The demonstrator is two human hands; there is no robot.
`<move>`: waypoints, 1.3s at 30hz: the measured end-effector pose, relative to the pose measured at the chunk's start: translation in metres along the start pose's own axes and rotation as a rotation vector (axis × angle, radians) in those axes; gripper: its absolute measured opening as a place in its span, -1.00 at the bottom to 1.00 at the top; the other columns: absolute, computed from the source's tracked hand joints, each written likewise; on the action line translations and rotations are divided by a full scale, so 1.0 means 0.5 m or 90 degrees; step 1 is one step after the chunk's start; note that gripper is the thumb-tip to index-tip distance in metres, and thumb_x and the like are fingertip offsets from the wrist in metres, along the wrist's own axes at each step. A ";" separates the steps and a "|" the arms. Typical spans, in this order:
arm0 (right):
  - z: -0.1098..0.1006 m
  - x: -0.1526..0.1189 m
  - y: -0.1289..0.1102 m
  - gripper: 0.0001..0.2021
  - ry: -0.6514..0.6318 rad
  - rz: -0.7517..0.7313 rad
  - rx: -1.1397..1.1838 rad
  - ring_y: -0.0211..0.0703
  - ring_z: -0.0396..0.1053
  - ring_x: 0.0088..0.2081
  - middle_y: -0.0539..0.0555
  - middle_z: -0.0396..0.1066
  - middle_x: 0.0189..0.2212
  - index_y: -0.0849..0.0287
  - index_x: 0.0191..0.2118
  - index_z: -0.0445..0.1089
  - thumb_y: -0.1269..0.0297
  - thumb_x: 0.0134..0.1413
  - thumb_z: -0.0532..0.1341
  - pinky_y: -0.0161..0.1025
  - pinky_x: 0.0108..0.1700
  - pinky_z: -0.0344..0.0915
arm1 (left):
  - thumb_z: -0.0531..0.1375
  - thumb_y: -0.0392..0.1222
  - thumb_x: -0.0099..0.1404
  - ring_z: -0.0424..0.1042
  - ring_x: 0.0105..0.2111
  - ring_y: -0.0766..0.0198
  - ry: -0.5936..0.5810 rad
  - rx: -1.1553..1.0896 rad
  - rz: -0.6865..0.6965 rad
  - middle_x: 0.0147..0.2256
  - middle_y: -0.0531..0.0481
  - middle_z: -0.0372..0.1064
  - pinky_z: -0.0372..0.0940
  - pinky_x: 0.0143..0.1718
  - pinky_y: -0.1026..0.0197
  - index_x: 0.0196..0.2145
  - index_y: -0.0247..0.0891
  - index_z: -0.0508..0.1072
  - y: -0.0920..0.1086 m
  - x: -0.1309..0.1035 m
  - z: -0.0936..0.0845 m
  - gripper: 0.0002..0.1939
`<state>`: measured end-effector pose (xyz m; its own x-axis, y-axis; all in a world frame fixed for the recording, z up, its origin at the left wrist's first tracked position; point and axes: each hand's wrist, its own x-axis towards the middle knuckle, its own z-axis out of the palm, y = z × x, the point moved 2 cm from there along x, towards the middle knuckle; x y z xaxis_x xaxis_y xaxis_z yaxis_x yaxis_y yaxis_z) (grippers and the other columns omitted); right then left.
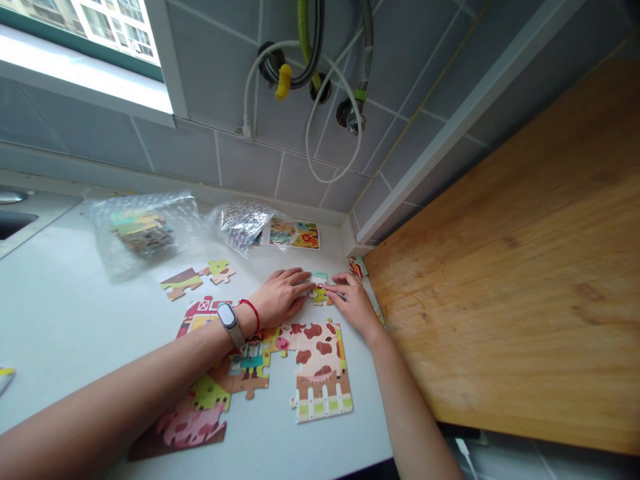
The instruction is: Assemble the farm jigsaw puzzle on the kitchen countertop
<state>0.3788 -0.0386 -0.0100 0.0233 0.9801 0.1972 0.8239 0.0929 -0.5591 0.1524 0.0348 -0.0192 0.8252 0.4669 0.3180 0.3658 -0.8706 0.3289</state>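
one puzzle section [320, 296] between fingers [303, 288]

- Window [117, 28]: set in the wall [75, 120] at upper left; a building is seen through it.
- Wall: faced with grey tiles.
- White cable [307, 137]: looped before the tiles.
- Yellow hose [303, 33]: hung beside a dark hose [319, 40].
- Wooden panel [525, 280]: positioned at right.
- Sink [14, 225]: partly shown at left edge.
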 end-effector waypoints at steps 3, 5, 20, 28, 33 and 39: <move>-0.002 -0.002 -0.002 -0.75 -0.010 -0.004 -0.010 0.02 0.41 0.07 0.15 0.47 -0.02 -0.05 0.00 0.65 0.32 0.26 0.33 0.01 0.22 0.37 | 0.09 -0.21 0.48 0.34 0.25 -0.08 -0.001 0.005 -0.002 0.24 -0.17 0.40 0.30 0.22 -0.17 0.20 -0.17 0.49 -0.001 -0.001 0.001 -0.60; -0.003 -0.002 -0.003 -0.75 -0.016 -0.005 -0.017 0.03 0.41 0.08 0.15 0.47 -0.02 -0.04 0.00 0.65 0.32 0.26 0.32 0.03 0.22 0.36 | 0.09 -0.22 0.48 0.33 0.25 -0.08 -0.001 0.005 0.001 0.25 -0.18 0.40 0.30 0.23 -0.17 0.21 -0.19 0.48 -0.001 -0.002 0.002 -0.60; -0.007 -0.004 -0.005 -0.74 -0.030 -0.011 -0.023 0.01 0.40 0.10 0.14 0.45 0.02 -0.04 0.00 0.65 0.36 0.27 0.30 0.00 0.25 0.33 | 0.12 -0.22 0.47 0.33 0.26 -0.09 -0.006 -0.012 -0.010 0.25 -0.17 0.40 0.28 0.25 -0.19 0.20 -0.18 0.50 -0.001 0.001 0.000 -0.61; -0.006 -0.006 -0.011 -0.76 -0.028 -0.009 -0.025 0.00 0.39 0.13 0.15 0.44 0.04 -0.01 0.00 0.66 0.32 0.28 0.30 -0.01 0.27 0.31 | 0.12 -0.23 0.45 0.34 0.27 -0.09 -0.017 -0.013 -0.013 0.25 -0.16 0.41 0.30 0.24 -0.18 0.16 -0.20 0.50 0.001 0.001 -0.003 -0.63; -0.008 -0.008 -0.025 -0.78 -0.038 -0.002 -0.024 0.03 0.39 0.14 0.16 0.44 0.05 -0.02 -0.02 0.66 0.27 0.24 0.35 0.01 0.30 0.30 | 0.10 -0.23 0.47 0.34 0.27 -0.09 -0.016 -0.011 -0.010 0.26 -0.15 0.40 0.29 0.24 -0.18 0.15 -0.22 0.50 0.003 0.000 -0.006 -0.64; 0.000 -0.004 -0.028 -0.71 -0.014 -0.030 -0.027 0.03 0.37 0.20 0.17 0.46 0.13 0.01 0.07 0.62 0.34 0.28 0.29 0.04 0.35 0.26 | 0.11 -0.23 0.47 0.34 0.25 -0.09 -0.012 -0.003 0.000 0.25 -0.12 0.40 0.29 0.22 -0.18 0.15 -0.08 0.53 0.001 -0.001 -0.003 -0.63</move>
<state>0.3673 -0.0417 -0.0024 -0.0281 0.9786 0.2039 0.8471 0.1316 -0.5148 0.1518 0.0343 -0.0177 0.8333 0.4635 0.3012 0.3636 -0.8700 0.3329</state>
